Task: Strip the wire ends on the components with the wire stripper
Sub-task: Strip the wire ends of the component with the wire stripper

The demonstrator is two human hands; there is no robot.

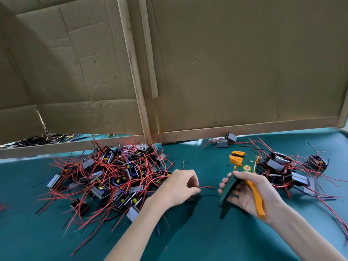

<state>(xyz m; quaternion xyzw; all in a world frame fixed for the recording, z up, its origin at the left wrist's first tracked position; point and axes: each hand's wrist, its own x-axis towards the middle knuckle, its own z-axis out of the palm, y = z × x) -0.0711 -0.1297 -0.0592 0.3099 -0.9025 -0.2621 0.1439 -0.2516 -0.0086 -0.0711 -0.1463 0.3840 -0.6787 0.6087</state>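
Note:
My right hand (250, 194) grips a green and orange wire stripper (243, 166) by its handles, jaws pointing up and away. My left hand (180, 187) pinches a red wire (206, 187) whose end sticks out to the right towards the stripper, with a gap between them. The component on that wire lies mostly hidden under my left hand. A big pile of components (113, 176) with red and black wires lies to the left. A smaller group of components (282, 170) lies to the right, behind the stripper.
Green cloth covers the table (188, 238). A cardboard wall with wooden strips (226, 72) stands along the back. Two loose components (226, 140) sit at its foot. A heap of dark wire offcuts (43, 139) lies behind the low wooden rail at far left.

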